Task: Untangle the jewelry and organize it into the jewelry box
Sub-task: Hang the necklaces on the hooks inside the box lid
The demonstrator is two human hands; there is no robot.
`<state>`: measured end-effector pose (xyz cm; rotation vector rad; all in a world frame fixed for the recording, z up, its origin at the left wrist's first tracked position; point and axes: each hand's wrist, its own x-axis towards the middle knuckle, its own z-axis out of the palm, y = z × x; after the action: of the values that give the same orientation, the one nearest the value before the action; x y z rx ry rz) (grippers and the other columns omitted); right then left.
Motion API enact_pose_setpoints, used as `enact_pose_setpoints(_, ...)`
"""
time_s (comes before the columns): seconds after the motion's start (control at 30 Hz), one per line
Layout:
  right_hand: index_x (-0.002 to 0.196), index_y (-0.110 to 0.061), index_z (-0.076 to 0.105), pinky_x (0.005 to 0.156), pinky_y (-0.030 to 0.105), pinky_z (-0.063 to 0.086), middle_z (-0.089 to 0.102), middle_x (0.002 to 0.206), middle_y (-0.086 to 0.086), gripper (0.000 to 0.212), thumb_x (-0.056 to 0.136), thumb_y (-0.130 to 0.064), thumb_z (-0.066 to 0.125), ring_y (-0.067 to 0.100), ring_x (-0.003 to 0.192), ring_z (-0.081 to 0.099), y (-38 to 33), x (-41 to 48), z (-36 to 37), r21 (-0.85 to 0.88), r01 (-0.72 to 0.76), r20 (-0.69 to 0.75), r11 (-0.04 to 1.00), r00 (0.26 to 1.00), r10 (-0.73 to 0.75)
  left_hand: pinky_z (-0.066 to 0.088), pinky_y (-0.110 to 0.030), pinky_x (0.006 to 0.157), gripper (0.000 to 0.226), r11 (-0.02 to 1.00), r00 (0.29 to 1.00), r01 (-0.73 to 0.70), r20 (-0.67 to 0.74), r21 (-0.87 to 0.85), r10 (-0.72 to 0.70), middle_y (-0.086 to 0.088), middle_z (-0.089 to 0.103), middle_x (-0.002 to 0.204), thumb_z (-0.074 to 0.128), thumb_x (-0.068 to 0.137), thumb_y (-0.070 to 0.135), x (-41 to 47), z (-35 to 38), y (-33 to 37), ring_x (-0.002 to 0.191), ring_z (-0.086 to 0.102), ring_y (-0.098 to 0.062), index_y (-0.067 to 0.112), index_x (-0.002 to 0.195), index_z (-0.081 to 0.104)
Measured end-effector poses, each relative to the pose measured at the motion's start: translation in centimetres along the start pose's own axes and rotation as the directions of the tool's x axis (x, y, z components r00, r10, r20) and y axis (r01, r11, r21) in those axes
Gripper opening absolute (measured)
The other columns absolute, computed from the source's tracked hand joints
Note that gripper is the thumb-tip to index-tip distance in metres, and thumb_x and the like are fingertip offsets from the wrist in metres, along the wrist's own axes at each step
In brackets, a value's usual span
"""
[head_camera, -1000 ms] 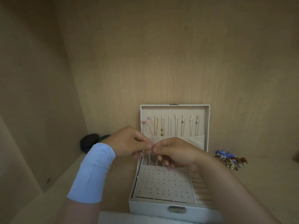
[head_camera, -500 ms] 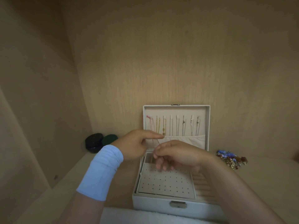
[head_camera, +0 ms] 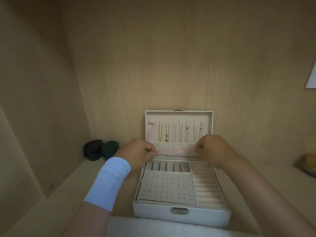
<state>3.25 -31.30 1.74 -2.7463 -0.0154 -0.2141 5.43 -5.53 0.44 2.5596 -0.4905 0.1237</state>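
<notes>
Open white leatherette jewelry box (head_camera: 181, 215), beige velvet trays, sits on the wooden shelf. Left hand (head_camera: 136, 153) and right hand (head_camera: 214, 149), both pinched shut, stretch a thin pink cord necklace (head_camera: 176, 149) taut before the lid pocket. Pulling harder could snap it or dislodge the hung fine metal chains (head_camera: 177, 132).

Left hand (head_camera: 136, 152) fisted, thumb and forefinger pinched in a tight grip, pale blue band on that wrist, right hand (head_camera: 214, 148) likewise curled and pinching, both forearms reaching forward, hands level and well apart
</notes>
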Motion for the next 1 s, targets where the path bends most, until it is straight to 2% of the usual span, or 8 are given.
enact_pose_setpoints(0.2,0.054,-0.017,0.050,0.048,0.020,0.035,0.046,0.056,-0.004,0.046,0.097,-0.031,0.060,0.009,0.053,0.047,0.2,-0.2,1.6,-0.047,0.022,0.274,0.999,0.962,-0.008,0.042,-0.016,0.072,0.020,0.999,0.998,-0.037,-0.046,-0.001,0.037,0.017,0.066,0.094,0.060,0.094,0.038,0.0,0.4,-0.1,0.075,0.053,0.004,0.028,0.102,0.075)
enact_pose_setpoints(0.33,0.057,-0.022,0.051,0.044,0.013,0.035,0.046,0.059,-0.006,0.044,0.100,-0.017,0.057,0.011,0.055,0.053,-1.0,-0.4,1.0,-0.001,0.023,0.219,1.000,0.976,-0.023,0.047,-0.023,0.073,0.018,0.991,0.978,-0.113,-0.168,0.073,0.124,0.019,0.050,0.092,0.062,0.092,0.040,0.1,1.4,-0.2,0.083,0.053,-0.003,0.028,0.097,0.075)
enact_pose_setpoints(0.47,0.089,-0.008,0.071,0.058,0.022,0.047,0.066,0.082,0.004,0.032,0.102,-0.032,0.054,0.012,0.061,0.057,-3.9,0.4,-1.0,0.068,0.075,0.142,0.995,0.986,-0.084,0.037,-0.018,0.056,0.017,0.984,0.944,-0.081,-0.305,0.159,0.128,0.019,0.054,0.080,0.058,0.094,0.041,0.1,1.5,0.3,0.074,0.054,-0.004,0.034,0.094,0.074)
enact_pose_setpoints(0.53,0.100,-0.006,0.073,0.067,0.033,0.056,0.071,0.091,0.011,0.028,0.101,-0.028,0.054,0.018,0.064,0.060,-5.4,1.2,-1.7,0.081,0.088,0.127,0.993,0.987,-0.098,0.049,-0.023,0.062,0.018,0.993,0.958,-0.052,-0.275,0.105,0.079,0.019,0.065,0.080,0.055,0.095,0.042,0.4,1.4,0.4,0.075,0.060,-0.004,0.037,0.090,0.072)
enact_pose_setpoints(0.63,0.088,0.000,0.073,0.047,0.031,0.055,0.069,0.072,0.012,0.020,0.095,-0.010,0.057,0.022,0.047,0.059,-7.0,2.6,-1.9,0.269,0.081,0.155,0.960,0.980,-0.126,0.056,-0.030,0.071,0.022,1.000,0.971,-0.009,-0.237,0.029,0.016,0.019,0.069,0.082,0.053,0.094,0.044,1.0,1.1,0.6,0.076,0.062,-0.004,0.035,0.086,0.072)
enact_pose_setpoints(0.73,0.079,0.002,0.073,0.050,0.034,0.057,0.072,0.074,0.014,0.023,0.091,-0.003,0.055,0.021,0.046,0.060,-7.4,3.6,-1.0,0.318,0.139,0.164,0.938,0.966,-0.199,0.056,-0.034,0.074,0.023,0.997,0.977,-0.013,-0.214,-0.075,-0.004,0.017,0.069,0.079,0.055,0.093,0.044,1.7,0.5,0.9,0.072,0.063,-0.005,0.035,0.079,0.072)
enact_pose_setpoints(0.87,0.075,0.000,0.074,0.048,0.029,0.054,0.068,0.079,-0.008,0.029,0.096,-0.009,0.056,0.016,0.044,0.060,-7.0,3.9,0.3,0.294,0.202,0.130,0.934,0.960,-0.248,0.055,-0.035,0.081,0.018,1.000,0.999,-0.020,-0.040,0.007,0.020,0.015,0.069,0.082,0.058,0.092,0.041,1.9,-0.6,1.1,0.081,0.064,-0.009,0.035,0.085,0.073)
enact_pose_setpoints(1.0,0.111,-0.012,0.075,0.066,0.020,0.048,0.075,0.092,0.007,0.023,0.100,-0.016,0.055,0.007,0.066,0.063,-5.8,3.4,1.0,0.056,0.240,0.057,0.969,0.968,-0.243,0.054,-0.035,0.089,0.017,0.988,0.988,-0.005,0.156,0.156,-0.020,0.022,0.065,0.087,0.061,0.091,0.040,1.8,-1.6,0.5,0.092,0.063,-0.007,0.033,0.093,0.076)
